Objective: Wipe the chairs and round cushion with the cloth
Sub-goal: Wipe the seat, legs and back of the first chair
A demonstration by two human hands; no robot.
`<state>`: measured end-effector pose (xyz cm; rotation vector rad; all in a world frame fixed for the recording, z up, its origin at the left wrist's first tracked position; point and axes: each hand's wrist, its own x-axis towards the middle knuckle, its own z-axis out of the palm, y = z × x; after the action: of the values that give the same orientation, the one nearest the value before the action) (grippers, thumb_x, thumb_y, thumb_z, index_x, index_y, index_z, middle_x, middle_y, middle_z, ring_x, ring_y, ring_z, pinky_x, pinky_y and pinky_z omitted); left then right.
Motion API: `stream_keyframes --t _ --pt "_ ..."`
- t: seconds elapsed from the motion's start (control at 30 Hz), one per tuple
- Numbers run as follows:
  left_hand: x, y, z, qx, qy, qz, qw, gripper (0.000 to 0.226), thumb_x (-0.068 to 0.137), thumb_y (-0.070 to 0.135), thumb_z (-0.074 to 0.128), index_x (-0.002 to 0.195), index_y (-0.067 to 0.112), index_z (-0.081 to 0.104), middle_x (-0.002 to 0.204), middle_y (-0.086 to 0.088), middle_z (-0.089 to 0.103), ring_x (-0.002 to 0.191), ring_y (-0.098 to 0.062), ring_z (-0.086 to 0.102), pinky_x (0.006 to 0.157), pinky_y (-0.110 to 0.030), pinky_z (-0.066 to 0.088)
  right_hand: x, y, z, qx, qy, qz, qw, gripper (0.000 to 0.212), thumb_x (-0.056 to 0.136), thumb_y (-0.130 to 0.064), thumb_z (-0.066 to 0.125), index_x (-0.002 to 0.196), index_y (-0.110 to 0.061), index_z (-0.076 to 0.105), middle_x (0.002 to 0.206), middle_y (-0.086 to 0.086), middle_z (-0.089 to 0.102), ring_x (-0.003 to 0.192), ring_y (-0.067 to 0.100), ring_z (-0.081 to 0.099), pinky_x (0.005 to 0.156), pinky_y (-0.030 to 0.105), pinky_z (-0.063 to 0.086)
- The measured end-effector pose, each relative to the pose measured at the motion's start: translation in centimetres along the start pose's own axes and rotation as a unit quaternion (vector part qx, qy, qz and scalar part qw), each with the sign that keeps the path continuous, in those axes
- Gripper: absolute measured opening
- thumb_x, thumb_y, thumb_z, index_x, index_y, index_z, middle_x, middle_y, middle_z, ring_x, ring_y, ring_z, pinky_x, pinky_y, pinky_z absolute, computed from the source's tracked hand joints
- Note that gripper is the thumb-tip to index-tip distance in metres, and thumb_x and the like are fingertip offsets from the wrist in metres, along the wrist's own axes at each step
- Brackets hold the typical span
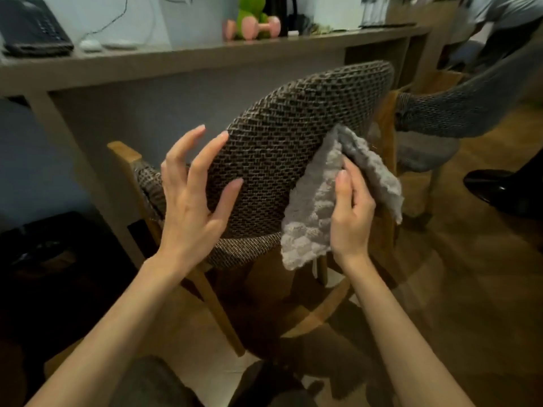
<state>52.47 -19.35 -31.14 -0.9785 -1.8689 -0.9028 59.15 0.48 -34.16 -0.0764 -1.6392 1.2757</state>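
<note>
A wooden chair with a woven brown backrest (282,142) stands in front of me, tucked toward the desk. My left hand (191,201) hovers at the backrest's left side with fingers spread, fingertips near or on the weave. My right hand (351,218) grips a grey textured cloth (311,218) and holds it against the backrest's right edge. A second chair with a grey woven back (458,110) and a grey round cushion (423,151) on its seat stands to the right.
A long desk (188,63) runs behind the chairs, carrying a phone (32,27), pink dumbbell (258,26) and green toy (249,10). Another person's dark shoe (499,189) is on the wooden floor at right. A dark bag (44,251) sits at lower left.
</note>
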Motion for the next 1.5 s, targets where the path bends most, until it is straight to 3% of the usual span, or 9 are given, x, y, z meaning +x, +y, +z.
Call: stream_keyframes --t 0.1,0.27,0.4,0.6,0.73,0.9,1.13,1.33,1.5 --pt "1.7 0.0 0.2 -0.04 -0.024 -0.011 0.999 0.052 0.098 0.033 0.052 0.144 0.022 0.032 0.143 -0.008 0.032 0.135 -0.016 0.032 0.111 -0.046 0.032 1.4 1.3 -0.2 -0.064 0.003 -0.061 0.996 0.036 0.095 -0.03 0.048 0.128 -0.018 0.056 0.11 -0.021 0.054 0.104 -0.018 0.045 0.093 0.011 0.04" --pt "2.4 -0.2 0.8 -0.02 -0.027 -0.007 0.999 0.053 0.098 0.036 0.049 0.146 0.026 0.029 0.137 0.017 0.035 0.128 -0.001 0.038 0.105 -0.048 0.038 3.0 2.8 0.0 -0.133 -0.039 -0.079 0.987 0.069 0.082 -0.057 0.062 0.14 -0.045 0.027 0.15 0.004 0.014 0.139 0.007 0.006 0.111 0.034 0.018" --pt "2.3 -0.1 1.1 -0.005 -0.022 -0.017 1.0 0.053 0.099 0.037 0.048 0.146 0.028 0.027 0.136 0.019 0.036 0.125 0.0 0.039 0.102 -0.048 0.04 4.3 2.8 0.7 -0.162 0.001 -0.096 0.982 0.077 0.083 -0.069 0.05 0.148 -0.04 0.02 0.139 0.012 0.024 0.129 0.016 0.019 0.105 0.037 0.023" --pt "2.4 0.0 1.3 0.003 -0.004 -0.025 1.0 0.051 0.098 0.037 0.049 0.145 0.028 0.029 0.134 0.027 0.037 0.121 0.01 0.038 0.1 -0.038 0.04 1.8 1.8 3.3 -0.125 0.076 -0.131 0.98 0.055 0.097 -0.033 0.051 0.141 0.0 0.041 0.116 0.025 0.044 0.11 0.02 0.048 0.102 0.028 0.043" --pt "2.4 0.0 1.3 -0.013 -0.003 -0.022 1.0 0.05 0.098 0.037 0.05 0.144 0.027 0.032 0.133 0.04 0.036 0.122 0.013 0.038 0.102 -0.033 0.039 3.9 0.4 2.1 -0.083 0.117 -0.174 0.974 0.048 0.094 -0.018 0.055 0.134 0.006 0.046 0.099 0.015 0.042 0.087 0.003 0.037 0.083 0.005 0.036" --pt "2.7 0.1 1.1 -0.055 -0.007 -0.03 0.998 0.05 0.097 0.037 0.051 0.143 0.026 0.036 0.133 0.037 0.04 0.124 0.007 0.044 0.105 -0.024 0.037 7.4 -2.1 2.5 -0.05 0.194 -0.129 0.971 0.035 0.092 -0.018 0.055 0.114 0.007 0.063 0.107 0.027 0.051 0.101 -0.005 0.034 0.091 -0.002 0.028" --pt "2.5 1.1 1.0 -0.056 -0.002 -0.057 0.997 0.045 0.099 0.038 0.046 0.142 0.034 0.034 0.131 0.036 0.043 0.124 0.0 0.047 0.104 -0.049 0.04 3.5 0.0 3.4 -0.09 0.008 -0.318 0.944 0.037 0.099 -0.025 0.053 0.135 -0.016 0.05 0.111 0.01 0.049 0.097 0.024 0.06 0.088 0.03 0.052" --pt "2.2 0.8 1.7 -0.033 0.013 -0.065 0.997 0.045 0.099 0.035 0.044 0.142 0.033 0.033 0.128 0.04 0.042 0.118 0.01 0.042 0.104 -0.05 0.037 9.7 1.2 0.7 0.161 0.24 0.102 0.952 0.005 0.098 -0.017 0.048 0.1 -0.013 0.051 0.088 -0.008 0.057 0.07 -0.01 0.057 0.064 0.012 0.047" --pt "2.2 0.6 2.4 -0.001 0.037 -0.065 0.997 0.045 0.099 0.035 0.043 0.142 0.032 0.032 0.128 0.041 0.04 0.117 0.013 0.038 0.103 -0.036 0.033 4.7 0.7 3.8 -0.007 0.157 -0.153 0.976 0.033 0.095 -0.015 0.05 0.121 0.002 0.061 0.102 0.018 0.05 0.093 0.015 0.049 0.089 0.014 0.042"
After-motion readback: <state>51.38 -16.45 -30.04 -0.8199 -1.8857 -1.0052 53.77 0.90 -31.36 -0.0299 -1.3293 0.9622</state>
